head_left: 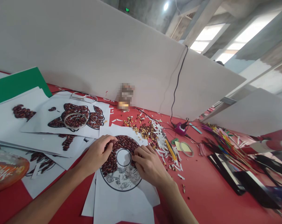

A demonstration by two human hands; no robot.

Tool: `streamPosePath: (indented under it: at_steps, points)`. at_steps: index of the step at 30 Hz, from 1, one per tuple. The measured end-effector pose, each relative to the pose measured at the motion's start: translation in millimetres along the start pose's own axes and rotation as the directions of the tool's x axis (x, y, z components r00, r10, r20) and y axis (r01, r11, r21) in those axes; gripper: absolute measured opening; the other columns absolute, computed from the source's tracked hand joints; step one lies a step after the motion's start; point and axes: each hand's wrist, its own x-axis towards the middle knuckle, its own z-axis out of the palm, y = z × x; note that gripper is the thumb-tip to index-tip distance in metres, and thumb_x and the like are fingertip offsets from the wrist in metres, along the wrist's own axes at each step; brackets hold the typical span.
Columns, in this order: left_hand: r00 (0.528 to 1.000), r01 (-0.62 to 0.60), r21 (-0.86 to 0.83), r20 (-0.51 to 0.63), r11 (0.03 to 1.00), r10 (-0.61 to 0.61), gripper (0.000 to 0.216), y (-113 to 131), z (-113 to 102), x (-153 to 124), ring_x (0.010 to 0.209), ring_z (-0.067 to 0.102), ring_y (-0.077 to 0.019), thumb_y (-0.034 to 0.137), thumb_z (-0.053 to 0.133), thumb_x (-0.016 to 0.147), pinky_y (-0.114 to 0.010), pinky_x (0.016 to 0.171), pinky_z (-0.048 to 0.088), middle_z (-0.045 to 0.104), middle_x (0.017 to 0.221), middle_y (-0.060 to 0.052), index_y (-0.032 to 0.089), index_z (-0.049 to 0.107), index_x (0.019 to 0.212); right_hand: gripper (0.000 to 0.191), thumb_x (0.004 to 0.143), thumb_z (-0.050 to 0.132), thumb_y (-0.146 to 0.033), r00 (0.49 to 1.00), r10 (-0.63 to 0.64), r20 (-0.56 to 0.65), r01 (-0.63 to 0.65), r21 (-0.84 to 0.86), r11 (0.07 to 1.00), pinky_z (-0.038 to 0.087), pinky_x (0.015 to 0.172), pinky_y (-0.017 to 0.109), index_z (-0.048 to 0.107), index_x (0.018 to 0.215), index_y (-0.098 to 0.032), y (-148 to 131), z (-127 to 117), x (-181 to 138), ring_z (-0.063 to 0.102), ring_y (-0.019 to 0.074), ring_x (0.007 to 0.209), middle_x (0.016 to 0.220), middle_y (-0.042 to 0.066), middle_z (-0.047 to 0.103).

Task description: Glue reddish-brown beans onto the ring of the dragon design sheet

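A white sheet (124,208) bears a printed ring pattern (125,179). Dark red-brown beans (124,141) cover the ring's upper and left part, while line drawings show at its bottom. My left hand (100,154) rests at the ring's upper left edge, fingers loosely bent, thumb a little apart from the forefinger. At the ring's right side my right hand (147,161) has its fingertips pinched together, touching down beside the blank inner circle (124,157). Whatever lies between those fingertips is hidden.
Bean-covered pictures (77,115) and a green sheet (19,82) lie left, near a jar (7,169). Loose beans and kernels (145,130), paper strips (158,133), a yellow cutter (171,150), a purple glue gun (180,128) and a tape ring (187,149) lie right.
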Motion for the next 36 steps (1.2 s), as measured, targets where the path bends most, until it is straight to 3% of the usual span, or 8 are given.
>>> streamPosePath:
  at_steps: [7,13,20,29,36]
  points:
    - [1.000,0.006,-0.002,0.001,1.000,-0.006,0.024,1,-1,0,0.105,0.066,-0.0213,0.025,0.040,0.100,-0.037,0.093,0.053,0.070,0.113,-0.004,0.024,0.062,0.111,0.025,0.089,0.046,-0.005,0.999,0.016,-0.030,-0.013,0.090,0.996,0.037,0.079,0.035,0.066,0.087,-0.020,6,4,-2,0.052,0.0180,0.084,0.093,0.004,0.063]
    - [1.000,0.004,-0.007,0.018,1.000,-0.004,0.024,-1,0,1,0.107,0.065,-0.0204,0.023,0.040,0.100,-0.037,0.095,0.052,0.070,0.114,-0.003,0.024,0.061,0.112,0.044,0.085,0.047,-0.005,0.993,0.028,-0.117,-0.011,0.141,0.990,0.039,0.081,0.038,0.070,0.118,-0.024,14,5,-10,0.053,0.0212,0.089,0.101,0.006,0.064]
    - [1.000,0.001,-0.003,0.016,1.000,-0.001,0.024,-1,-1,1,0.107,0.065,-0.0206,0.023,0.040,0.101,-0.037,0.094,0.053,0.070,0.114,-0.004,0.024,0.061,0.112,0.035,0.093,0.045,-0.006,0.998,0.005,-0.060,0.001,0.107,0.994,0.041,0.079,0.037,0.072,0.109,-0.022,9,8,-4,0.052,0.0210,0.088,0.096,0.007,0.063]
    - [1.000,0.013,-0.012,0.021,1.000,-0.013,0.024,0,-1,0,0.105,0.066,-0.0200,0.023,0.040,0.100,-0.037,0.095,0.052,0.069,0.111,-0.003,0.024,0.061,0.111,0.038,0.091,0.047,-0.001,0.993,0.088,-0.082,-0.076,0.144,0.987,0.046,0.088,0.041,0.075,0.102,-0.025,8,13,-7,0.053,0.0250,0.106,0.120,0.008,0.063]
    - [0.999,0.022,-0.026,0.033,0.999,-0.021,0.024,-2,0,0,0.106,0.064,-0.0204,0.025,0.039,0.102,-0.037,0.095,0.051,0.068,0.113,-0.003,0.025,0.060,0.113,0.039,0.092,0.046,-0.002,0.989,0.092,-0.116,-0.073,0.157,0.985,0.049,0.089,0.042,0.076,0.101,-0.026,7,15,-7,0.056,0.0253,0.110,0.122,0.008,0.065]
